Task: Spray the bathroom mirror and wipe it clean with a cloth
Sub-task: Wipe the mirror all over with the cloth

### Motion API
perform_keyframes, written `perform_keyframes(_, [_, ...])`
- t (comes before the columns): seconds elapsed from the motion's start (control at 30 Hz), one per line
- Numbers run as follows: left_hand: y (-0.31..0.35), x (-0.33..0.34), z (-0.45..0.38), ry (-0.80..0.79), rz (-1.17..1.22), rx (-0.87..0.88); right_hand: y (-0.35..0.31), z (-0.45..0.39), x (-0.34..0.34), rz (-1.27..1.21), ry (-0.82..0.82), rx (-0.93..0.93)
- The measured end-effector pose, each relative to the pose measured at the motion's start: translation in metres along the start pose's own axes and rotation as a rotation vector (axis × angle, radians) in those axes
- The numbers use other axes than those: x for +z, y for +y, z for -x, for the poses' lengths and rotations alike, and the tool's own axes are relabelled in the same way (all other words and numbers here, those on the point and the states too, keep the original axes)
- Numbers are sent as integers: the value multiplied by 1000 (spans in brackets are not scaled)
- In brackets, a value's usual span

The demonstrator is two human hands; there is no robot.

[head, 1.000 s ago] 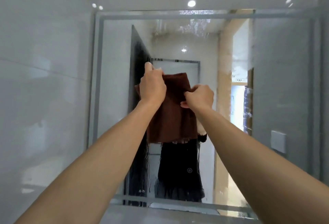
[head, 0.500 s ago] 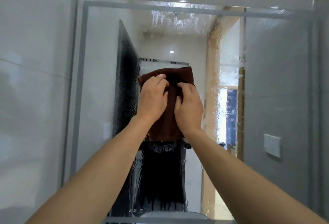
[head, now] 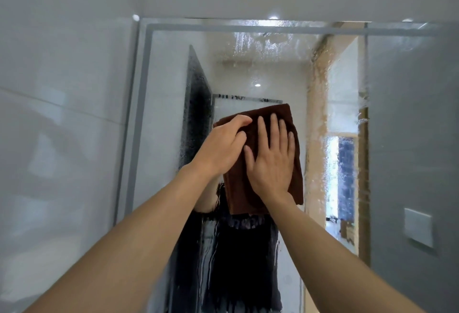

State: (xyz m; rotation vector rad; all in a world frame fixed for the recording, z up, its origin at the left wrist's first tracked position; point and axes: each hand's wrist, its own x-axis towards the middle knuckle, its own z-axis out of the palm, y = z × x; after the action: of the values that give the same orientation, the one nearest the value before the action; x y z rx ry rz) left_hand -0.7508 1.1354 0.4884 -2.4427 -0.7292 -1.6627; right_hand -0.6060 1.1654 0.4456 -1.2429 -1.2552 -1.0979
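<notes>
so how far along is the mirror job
Spraying looks done: droplets and runs cover the mirror. In hand: the right hand presses the brown cloth flat on the glass while the left hand grips its top edge. Left: wiping nearly all of the wet glass.

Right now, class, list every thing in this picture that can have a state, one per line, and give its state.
mirror: wet, covered in spray droplets and runs, not yet wiped dry.
brown cloth: folded, pressed flat against the mirror.
right hand: fingers straight, palm pressing the brown cloth to the glass.
left hand: fingers curled over the brown cloth's upper left edge, gripping it.
wall plate: on the wall, untouched.
</notes>
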Motion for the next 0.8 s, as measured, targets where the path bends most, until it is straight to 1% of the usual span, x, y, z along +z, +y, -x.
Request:
perform_keyframes(0.2, [-5,-5,6,30,-84,63,-7,-5,10,87,-23,9])
perform_keyframes(0.33, [-15,-16,12,154,-168,44,-19,-16,12,89,-21,-16])
perform_keyframes(0.47, [-25,-31,19,317,-280,30,-45,-28,18,94,-44,-127])
perform_keyframes(0.53, [-27,-37,20,371,-321,24,-56,-33,23,85,-48,-165])
perform_keyframes(0.67, [-24,-44,15,382,-427,34,-53,-38,22,77,-39,-187])
perform_keyframes(0.73, [-21,-43,8,393,-464,39,-41,-43,18,89,-31,-215])
perform_keyframes(0.8, [-17,-40,4,397,-499,34,-24,-54,13,105,-21,-203])
